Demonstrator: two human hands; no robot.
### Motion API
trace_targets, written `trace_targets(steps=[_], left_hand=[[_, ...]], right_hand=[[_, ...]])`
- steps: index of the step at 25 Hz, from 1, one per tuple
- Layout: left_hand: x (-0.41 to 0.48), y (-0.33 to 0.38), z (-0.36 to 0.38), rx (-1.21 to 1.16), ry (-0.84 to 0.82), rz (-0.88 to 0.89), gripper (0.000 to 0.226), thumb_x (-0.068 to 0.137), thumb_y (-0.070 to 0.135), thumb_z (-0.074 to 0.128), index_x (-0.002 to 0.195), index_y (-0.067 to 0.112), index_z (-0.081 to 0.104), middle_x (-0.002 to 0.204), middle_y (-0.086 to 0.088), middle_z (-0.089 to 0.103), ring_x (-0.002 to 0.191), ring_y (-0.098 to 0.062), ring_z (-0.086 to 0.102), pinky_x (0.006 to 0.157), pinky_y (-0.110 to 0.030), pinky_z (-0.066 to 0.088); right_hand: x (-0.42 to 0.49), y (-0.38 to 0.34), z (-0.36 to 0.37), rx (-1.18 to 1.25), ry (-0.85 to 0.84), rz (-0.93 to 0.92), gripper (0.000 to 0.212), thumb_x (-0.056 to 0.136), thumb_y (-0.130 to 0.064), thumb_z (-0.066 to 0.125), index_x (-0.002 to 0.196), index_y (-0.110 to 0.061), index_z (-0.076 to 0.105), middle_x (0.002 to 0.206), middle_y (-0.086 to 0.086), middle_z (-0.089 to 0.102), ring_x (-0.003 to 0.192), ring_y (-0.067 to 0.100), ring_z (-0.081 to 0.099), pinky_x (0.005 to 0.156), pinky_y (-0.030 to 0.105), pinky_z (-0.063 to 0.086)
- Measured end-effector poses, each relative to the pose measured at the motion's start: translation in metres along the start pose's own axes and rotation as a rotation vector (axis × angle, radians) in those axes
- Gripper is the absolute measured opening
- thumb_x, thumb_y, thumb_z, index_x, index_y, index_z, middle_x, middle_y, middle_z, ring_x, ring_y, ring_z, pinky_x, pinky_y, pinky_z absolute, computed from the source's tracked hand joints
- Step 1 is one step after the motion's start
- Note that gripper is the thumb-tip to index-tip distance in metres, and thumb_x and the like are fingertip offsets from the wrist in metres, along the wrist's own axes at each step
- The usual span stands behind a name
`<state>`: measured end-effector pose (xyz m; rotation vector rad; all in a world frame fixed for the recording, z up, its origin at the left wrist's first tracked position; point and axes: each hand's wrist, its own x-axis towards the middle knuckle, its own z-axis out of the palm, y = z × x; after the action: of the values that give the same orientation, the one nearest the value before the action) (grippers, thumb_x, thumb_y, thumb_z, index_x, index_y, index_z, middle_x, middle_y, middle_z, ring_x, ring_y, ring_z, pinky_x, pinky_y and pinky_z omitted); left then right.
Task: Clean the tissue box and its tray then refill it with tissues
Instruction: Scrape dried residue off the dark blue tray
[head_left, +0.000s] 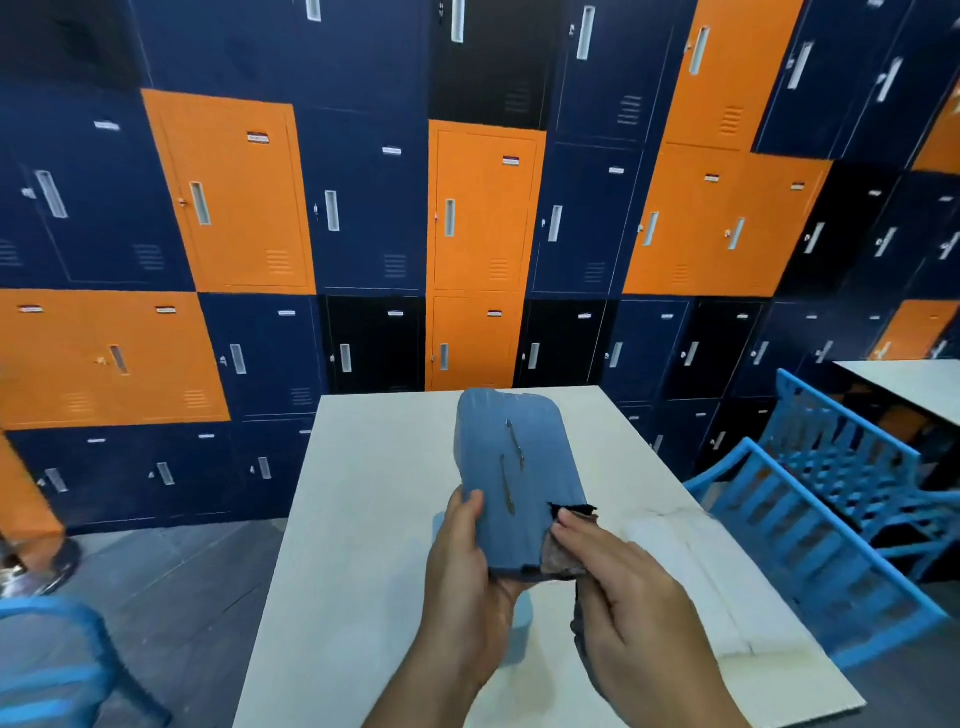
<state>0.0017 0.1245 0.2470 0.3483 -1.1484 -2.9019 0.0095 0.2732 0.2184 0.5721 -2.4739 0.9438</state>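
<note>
blue tissue box (511, 467), white table (374, 519), orange-and-navy lockers (234, 197)

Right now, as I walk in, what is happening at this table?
A person holds a blue rectangular tissue box up over the white table with the left hand. The right hand holds a dark cloth against the box's lower corner, apparently wiping it. A white pack of tissues lies on the table at the right, so the refill is not yet done.
</note>
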Motion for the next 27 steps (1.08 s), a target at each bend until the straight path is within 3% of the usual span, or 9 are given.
trace_targets(steps=[2, 6, 9, 12, 14, 17, 19, 23, 27], left_hand=[[-0.001, -0.003, 0.002, 0.042, 0.048, 0.099, 0.034, 0.11, 0.03, 0.036, 0.13, 0.019, 0.062, 0.125, -0.019, 0.07, 0.106, -0.038, 0.069, 0.062, -0.041, 0.06], [-0.013, -0.003, 0.003, 0.076, 0.06, 0.241, 0.034, 0.111, 0.03, 0.034, 0.133, 0.027, 0.059, 0.121, -0.008, 0.072, 0.11, -0.033, 0.071, 0.08, -0.053, 0.062], [-0.023, -0.003, 0.001, 0.164, 0.106, 0.301, 0.031, 0.111, 0.03, 0.036, 0.129, 0.034, 0.061, 0.116, -0.001, 0.074, 0.109, -0.025, 0.071, 0.088, -0.045, 0.06], [-0.03, -0.004, 0.0, 0.163, 0.083, 0.291, 0.031, 0.111, 0.032, 0.036, 0.132, 0.038, 0.057, 0.122, -0.002, 0.072, 0.113, -0.028, 0.07, 0.098, -0.053, 0.056], [-0.032, -0.004, 0.0, 0.168, 0.084, 0.299, 0.031, 0.111, 0.033, 0.036, 0.135, 0.039, 0.054, 0.125, 0.0, 0.071, 0.114, -0.025, 0.07, 0.099, -0.052, 0.055], [-0.034, -0.004, -0.002, 0.17, 0.129, 0.314, 0.028, 0.111, 0.032, 0.037, 0.127, 0.039, 0.06, 0.121, -0.004, 0.072, 0.111, -0.027, 0.07, 0.099, -0.053, 0.054], [-0.034, -0.003, -0.004, 0.186, 0.101, 0.325, 0.029, 0.11, 0.035, 0.037, 0.129, 0.042, 0.058, 0.122, -0.002, 0.072, 0.113, -0.028, 0.07, 0.098, -0.056, 0.054], [-0.034, -0.002, -0.003, 0.283, 0.115, 0.379, 0.026, 0.11, 0.038, 0.038, 0.126, 0.044, 0.058, 0.115, 0.002, 0.073, 0.108, -0.024, 0.07, 0.098, -0.058, 0.054], [-0.035, -0.004, -0.002, 0.293, 0.092, 0.369, 0.026, 0.11, 0.039, 0.038, 0.127, 0.047, 0.056, 0.116, 0.005, 0.073, 0.11, -0.022, 0.07, 0.099, -0.053, 0.055]], right_hand=[[-0.002, -0.006, 0.005, -0.035, -0.017, -0.084, 0.056, 0.079, -0.012, 0.056, 0.129, -0.035, 0.068, 0.14, -0.034, 0.054, 0.109, 0.002, 0.064, 0.093, 0.002, 0.04], [0.001, -0.013, 0.002, 0.095, 0.091, 0.054, 0.049, 0.084, -0.015, 0.048, 0.125, -0.032, 0.07, 0.134, -0.05, 0.046, 0.117, 0.002, 0.062, 0.097, 0.013, 0.046], [-0.012, -0.031, 0.018, 0.108, 0.077, -0.129, 0.046, 0.089, -0.019, 0.047, 0.127, -0.026, 0.071, 0.138, -0.024, 0.06, 0.123, 0.001, 0.061, 0.101, 0.017, 0.048], [-0.012, -0.027, 0.015, 0.161, 0.063, -0.012, 0.043, 0.095, -0.016, 0.051, 0.123, -0.044, 0.069, 0.117, -0.019, 0.072, 0.095, 0.009, 0.071, 0.084, 0.04, 0.06], [-0.012, -0.029, 0.013, 0.144, 0.067, 0.015, 0.045, 0.093, -0.018, 0.05, 0.123, -0.046, 0.067, 0.118, -0.021, 0.072, 0.089, 0.009, 0.072, 0.079, 0.038, 0.061], [-0.012, -0.045, 0.008, 0.019, 0.062, -0.125, 0.048, 0.084, -0.024, 0.052, 0.126, -0.041, 0.068, 0.131, -0.028, 0.064, 0.093, 0.004, 0.07, 0.084, 0.018, 0.055], [-0.006, -0.051, 0.003, 0.031, 0.072, 0.03, 0.052, 0.082, -0.023, 0.054, 0.121, -0.056, 0.064, 0.123, -0.04, 0.061, 0.091, 0.001, 0.067, 0.082, 0.01, 0.049], [-0.014, -0.061, 0.01, -0.051, 0.116, -0.026, 0.057, 0.078, -0.007, 0.057, 0.119, -0.044, 0.071, 0.126, -0.027, 0.067, 0.099, 0.006, 0.071, 0.082, 0.021, 0.054], [-0.001, -0.063, 0.005, -0.049, 0.05, 0.223, 0.067, 0.087, -0.007, 0.058, 0.106, -0.072, 0.055, 0.113, -0.043, 0.062, 0.099, 0.004, 0.069, 0.08, 0.026, 0.056]])
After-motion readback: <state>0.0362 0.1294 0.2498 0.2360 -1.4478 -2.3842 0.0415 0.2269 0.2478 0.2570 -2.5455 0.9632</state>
